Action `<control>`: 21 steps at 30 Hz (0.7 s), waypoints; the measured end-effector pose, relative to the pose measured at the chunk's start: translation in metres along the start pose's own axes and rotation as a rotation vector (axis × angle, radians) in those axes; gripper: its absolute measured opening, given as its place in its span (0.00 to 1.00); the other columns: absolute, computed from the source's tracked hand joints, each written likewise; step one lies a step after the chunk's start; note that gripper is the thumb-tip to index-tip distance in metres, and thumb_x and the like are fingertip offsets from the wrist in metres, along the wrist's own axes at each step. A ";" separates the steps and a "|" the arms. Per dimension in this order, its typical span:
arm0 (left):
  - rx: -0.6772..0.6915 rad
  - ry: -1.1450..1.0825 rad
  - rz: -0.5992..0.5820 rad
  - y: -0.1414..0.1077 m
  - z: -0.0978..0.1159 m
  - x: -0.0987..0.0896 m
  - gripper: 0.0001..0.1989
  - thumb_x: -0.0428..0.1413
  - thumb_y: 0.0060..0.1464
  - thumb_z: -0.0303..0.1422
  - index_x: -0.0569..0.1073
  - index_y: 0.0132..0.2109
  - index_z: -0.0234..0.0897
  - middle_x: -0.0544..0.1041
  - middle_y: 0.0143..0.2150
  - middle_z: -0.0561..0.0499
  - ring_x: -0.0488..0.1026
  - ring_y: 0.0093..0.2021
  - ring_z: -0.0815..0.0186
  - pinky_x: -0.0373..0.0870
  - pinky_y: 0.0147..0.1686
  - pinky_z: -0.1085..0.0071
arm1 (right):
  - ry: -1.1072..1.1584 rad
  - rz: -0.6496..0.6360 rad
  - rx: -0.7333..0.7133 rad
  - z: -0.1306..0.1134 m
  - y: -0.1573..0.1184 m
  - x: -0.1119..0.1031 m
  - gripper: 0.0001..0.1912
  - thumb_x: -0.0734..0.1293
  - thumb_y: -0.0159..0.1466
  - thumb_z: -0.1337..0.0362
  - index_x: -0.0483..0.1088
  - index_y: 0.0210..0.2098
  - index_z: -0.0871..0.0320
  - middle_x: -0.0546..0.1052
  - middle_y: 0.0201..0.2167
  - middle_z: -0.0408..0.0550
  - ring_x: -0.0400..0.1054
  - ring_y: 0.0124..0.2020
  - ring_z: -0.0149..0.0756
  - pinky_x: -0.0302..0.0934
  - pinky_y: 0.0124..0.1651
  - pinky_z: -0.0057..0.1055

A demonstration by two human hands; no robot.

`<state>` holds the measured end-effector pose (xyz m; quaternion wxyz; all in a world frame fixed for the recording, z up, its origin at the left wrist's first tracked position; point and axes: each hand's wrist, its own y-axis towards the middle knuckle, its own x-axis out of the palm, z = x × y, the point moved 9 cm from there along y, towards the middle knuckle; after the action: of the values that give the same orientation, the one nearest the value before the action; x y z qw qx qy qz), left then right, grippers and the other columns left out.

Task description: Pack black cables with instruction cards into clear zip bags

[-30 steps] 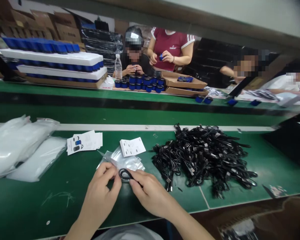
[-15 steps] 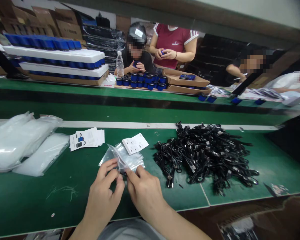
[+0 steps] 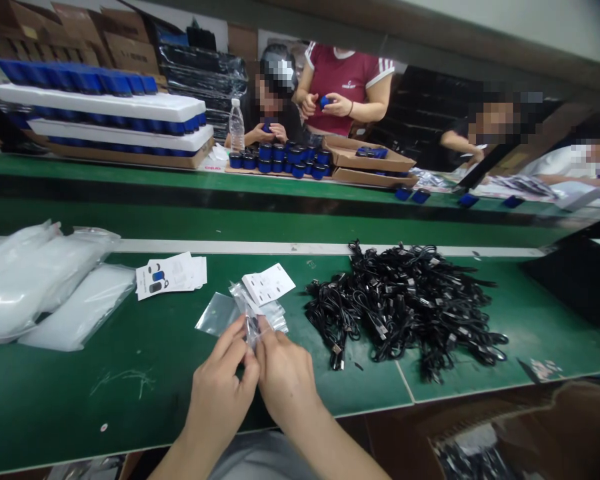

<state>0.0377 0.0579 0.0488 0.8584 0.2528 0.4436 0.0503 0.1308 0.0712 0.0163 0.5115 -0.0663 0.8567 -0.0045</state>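
Both forearms come up from the near edge of the green table (image 3: pixel 130 373), angled inward, hands meeting just in front of the person's body. Left hand (image 3: pixel 223 383): back of hand outward, index reaching forward, other fingers curled, thumb bent up toward them with a small gap between. Mostly closed, pinching a clear bag (image 3: pixel 251 319) at its left side. Right hand (image 3: pixel 287 377): back up, wrist bent a bit, fingers bunched and pointing forward, nearly closed on the bag's right side; thumb hidden underneath. Hands almost touching, bag squeezed between the fingertips, its upper part sticking out beyond them, tilted. Something dark shows at the bag near the fingertips, too covered to make out.

Just past the hands, flat loose bags (image 3: pixel 215 315) lie on the table, with a folded leaflet (image 3: pixel 269 285) partly over them. From where I stand, a card stack (image 3: pixel 171 275) is fanned out to the left, and beyond that are fat plastic packs (image 3: pixel 83 307). Big tangle of black cables (image 3: pixel 405 310) right of the right hand, well apart from the left. Across the table, a co-worker in a red shirt (image 3: pixel 347 83) handles a blue piece (image 3: pixel 325 102).
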 end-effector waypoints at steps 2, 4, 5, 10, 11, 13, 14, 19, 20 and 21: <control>0.018 0.011 -0.026 -0.001 0.002 0.000 0.11 0.46 0.56 0.29 0.74 0.33 0.36 0.75 0.50 0.41 0.77 0.42 0.63 0.74 0.34 0.75 | 0.114 -0.044 -0.118 -0.004 -0.005 -0.006 0.26 0.57 0.64 0.67 0.53 0.62 0.64 0.73 0.47 0.62 0.72 0.42 0.45 0.67 0.42 0.38; 0.022 0.010 -0.039 -0.001 0.004 -0.002 0.11 0.46 0.56 0.30 0.74 0.35 0.37 0.75 0.50 0.42 0.77 0.42 0.64 0.74 0.34 0.75 | 0.235 -0.095 -0.263 -0.009 -0.014 -0.016 0.31 0.59 0.62 0.69 0.48 0.64 0.62 0.67 0.54 0.61 0.65 0.53 0.44 0.64 0.50 0.39; 0.021 0.008 -0.041 -0.002 0.005 -0.003 0.12 0.45 0.56 0.30 0.73 0.35 0.37 0.75 0.50 0.42 0.77 0.42 0.64 0.74 0.34 0.74 | 0.283 -0.111 -0.308 -0.009 -0.018 -0.022 0.32 0.60 0.61 0.71 0.48 0.64 0.60 0.64 0.56 0.60 0.62 0.56 0.44 0.62 0.52 0.39; 0.012 -0.020 -0.113 -0.004 0.009 0.001 0.13 0.44 0.57 0.30 0.71 0.30 0.38 0.73 0.51 0.44 0.76 0.44 0.63 0.73 0.35 0.73 | 0.454 -0.195 -0.348 -0.003 -0.027 -0.036 0.31 0.62 0.60 0.74 0.53 0.61 0.56 0.66 0.55 0.55 0.65 0.52 0.40 0.62 0.51 0.35; 0.014 -0.027 -0.131 -0.005 0.010 0.004 0.12 0.44 0.57 0.30 0.70 0.29 0.38 0.72 0.52 0.44 0.75 0.45 0.63 0.73 0.36 0.73 | 0.485 -0.208 -0.338 -0.002 -0.027 -0.035 0.29 0.61 0.61 0.74 0.55 0.60 0.55 0.69 0.51 0.53 0.68 0.48 0.39 0.63 0.49 0.34; 0.020 -0.038 -0.152 -0.007 0.010 0.007 0.12 0.44 0.57 0.30 0.69 0.29 0.38 0.69 0.54 0.44 0.74 0.47 0.62 0.73 0.38 0.72 | 0.544 -0.194 -0.302 0.001 -0.024 -0.033 0.24 0.59 0.63 0.74 0.59 0.57 0.54 0.74 0.42 0.48 0.71 0.38 0.34 0.66 0.42 0.29; 0.021 -0.041 -0.156 -0.008 0.010 0.008 0.11 0.44 0.57 0.30 0.69 0.30 0.38 0.68 0.55 0.44 0.73 0.48 0.62 0.73 0.38 0.71 | 0.555 -0.165 -0.284 0.003 -0.023 -0.031 0.21 0.57 0.64 0.74 0.62 0.56 0.55 0.75 0.38 0.47 0.72 0.34 0.33 0.66 0.38 0.26; 0.005 -0.068 -0.139 -0.011 0.017 0.009 0.12 0.45 0.57 0.29 0.67 0.26 0.37 0.69 0.42 0.45 0.74 0.36 0.66 0.72 0.30 0.73 | 0.221 0.279 -0.193 0.014 -0.020 -0.032 0.14 0.56 0.66 0.67 0.73 0.38 0.60 0.76 0.26 0.49 0.70 0.25 0.35 0.60 0.29 0.26; 0.008 -0.086 -0.136 -0.011 0.020 0.010 0.12 0.45 0.56 0.28 0.67 0.26 0.37 0.68 0.39 0.46 0.73 0.33 0.67 0.71 0.29 0.73 | 0.143 0.372 -0.178 0.014 -0.021 -0.032 0.15 0.57 0.66 0.65 0.74 0.32 0.60 0.75 0.23 0.49 0.69 0.24 0.35 0.59 0.28 0.27; 0.014 -0.103 -0.134 -0.012 0.023 0.010 0.12 0.45 0.56 0.28 0.66 0.26 0.37 0.66 0.36 0.48 0.72 0.31 0.68 0.71 0.30 0.72 | 0.093 0.444 -0.168 0.013 -0.022 -0.032 0.16 0.57 0.66 0.64 0.73 0.28 0.59 0.74 0.21 0.48 0.67 0.22 0.34 0.57 0.27 0.27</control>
<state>0.0606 0.0419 0.0465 0.8797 0.2307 0.4151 -0.0232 0.1602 0.0536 0.0398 0.4526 0.0814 0.8703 0.1764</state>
